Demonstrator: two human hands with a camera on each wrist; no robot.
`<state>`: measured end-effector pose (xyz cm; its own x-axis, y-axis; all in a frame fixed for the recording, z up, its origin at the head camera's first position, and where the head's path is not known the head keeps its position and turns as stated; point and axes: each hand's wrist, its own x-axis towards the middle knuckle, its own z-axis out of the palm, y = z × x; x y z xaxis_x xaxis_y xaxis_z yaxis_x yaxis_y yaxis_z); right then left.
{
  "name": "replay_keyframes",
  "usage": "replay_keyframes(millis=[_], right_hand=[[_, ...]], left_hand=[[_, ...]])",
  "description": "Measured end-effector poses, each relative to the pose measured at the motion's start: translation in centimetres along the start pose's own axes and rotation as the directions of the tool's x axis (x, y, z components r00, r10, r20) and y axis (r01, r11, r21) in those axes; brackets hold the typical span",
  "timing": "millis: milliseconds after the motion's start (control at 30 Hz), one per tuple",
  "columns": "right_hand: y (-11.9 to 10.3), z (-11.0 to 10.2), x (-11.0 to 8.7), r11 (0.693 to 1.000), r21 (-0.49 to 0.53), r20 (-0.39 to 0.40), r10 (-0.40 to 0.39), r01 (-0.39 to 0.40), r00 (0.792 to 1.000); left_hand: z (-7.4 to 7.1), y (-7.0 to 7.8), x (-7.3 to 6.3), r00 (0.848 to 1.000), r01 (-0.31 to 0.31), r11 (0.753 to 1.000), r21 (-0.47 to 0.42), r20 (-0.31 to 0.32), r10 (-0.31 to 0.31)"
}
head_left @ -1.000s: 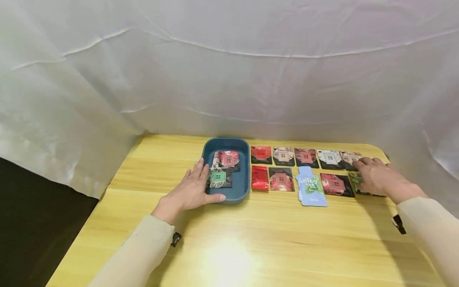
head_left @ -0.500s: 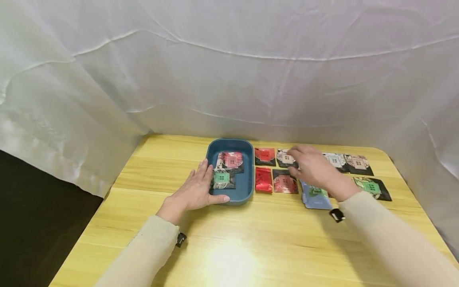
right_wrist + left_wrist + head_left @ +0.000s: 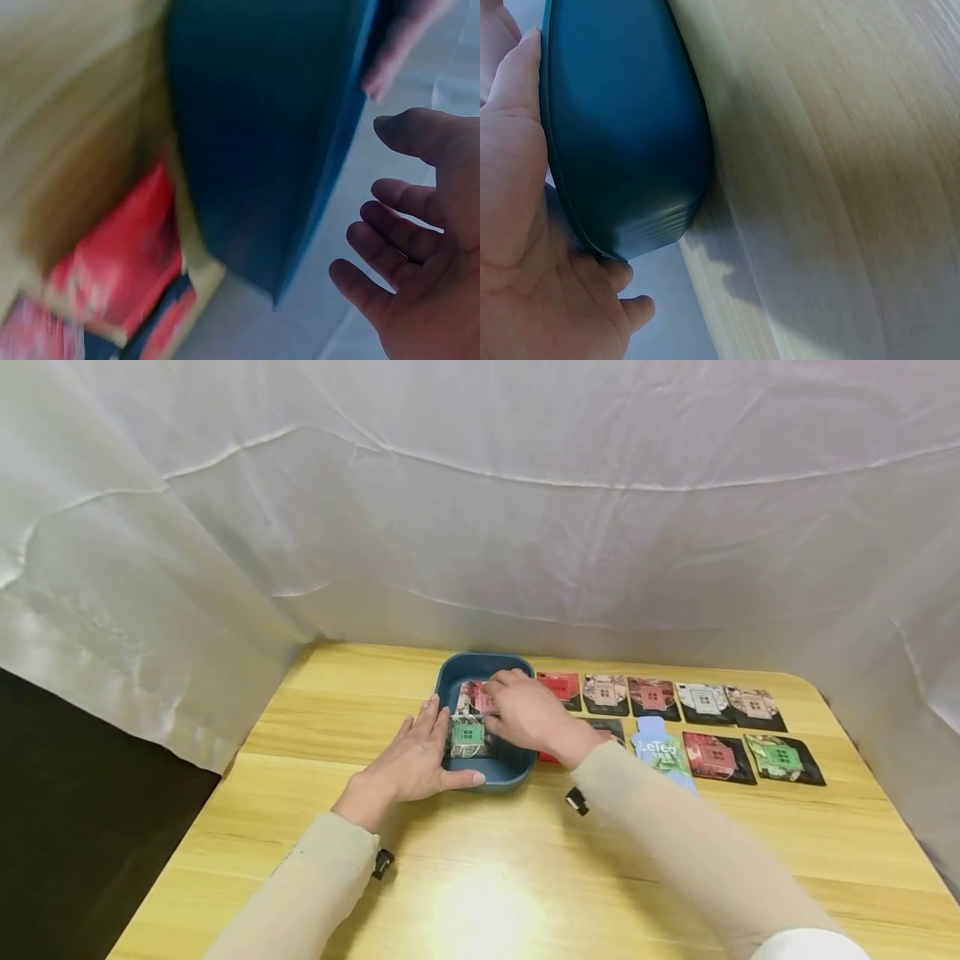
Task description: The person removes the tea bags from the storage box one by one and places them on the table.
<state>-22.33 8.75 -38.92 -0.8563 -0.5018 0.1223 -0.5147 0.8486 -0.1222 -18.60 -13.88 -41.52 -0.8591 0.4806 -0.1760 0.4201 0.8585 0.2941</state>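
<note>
A blue rectangular tray (image 3: 480, 658) stands on the wooden table. My left hand (image 3: 405, 764) rests along its left side, fingers spread and fairly straight, thumb at the front rim. Inside lie a red-labelled sachet (image 3: 471, 696) and a green-labelled sachet (image 3: 468, 737). My right hand (image 3: 528, 714) is over the tray's right half, overlapping part of the red-labelled sachet. In the right wrist view, its fingers are loosely bent and apart, with nothing between them. The left wrist view has the tray wall (image 3: 630, 135) beside the palm of my left hand.
Two rows of sachets lie right of the tray, among them a light-blue LeTea pouch (image 3: 662, 752), a red-labelled sachet (image 3: 718, 757) and a green-labelled sachet (image 3: 783, 759). My right forearm crosses the front row. A white curtain (image 3: 480, 527) hangs behind the table.
My right hand has swept left from the far-right sachets to over the tray. The left hand stays at the tray, and the sachets have kept their places.
</note>
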Motion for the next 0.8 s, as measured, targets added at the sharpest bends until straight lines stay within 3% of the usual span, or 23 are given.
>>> replay_keyframes(millis=[267,433,667,800], right_hand=[[-2.4,3.4,1.9,0.999,0.003,0.177,0.041,-0.043,0.983],[-2.6,4.6,1.9,0.998,-0.020,0.229,0.062,-0.059,0.972],[-2.9,5.2,1.6,0.986,-0.143,0.207,0.113,-0.084,0.972],[-2.7,5.0,1.6,0.976,-0.182,0.136,0.149,-0.123,0.979]], left_hand=[[0.2,-0.1,-0.1,1.000,-0.010,1.000,-0.015,-0.002,0.010],[0.3,-0.1,-0.2,1.000,-0.008,1.000,-0.025,-0.007,0.007],[0.2,-0.1,-0.1,1.000,-0.011,0.999,-0.036,-0.023,0.010],[0.3,-0.2,-0.1,1.000,-0.008,0.999,-0.045,-0.027,0.006]])
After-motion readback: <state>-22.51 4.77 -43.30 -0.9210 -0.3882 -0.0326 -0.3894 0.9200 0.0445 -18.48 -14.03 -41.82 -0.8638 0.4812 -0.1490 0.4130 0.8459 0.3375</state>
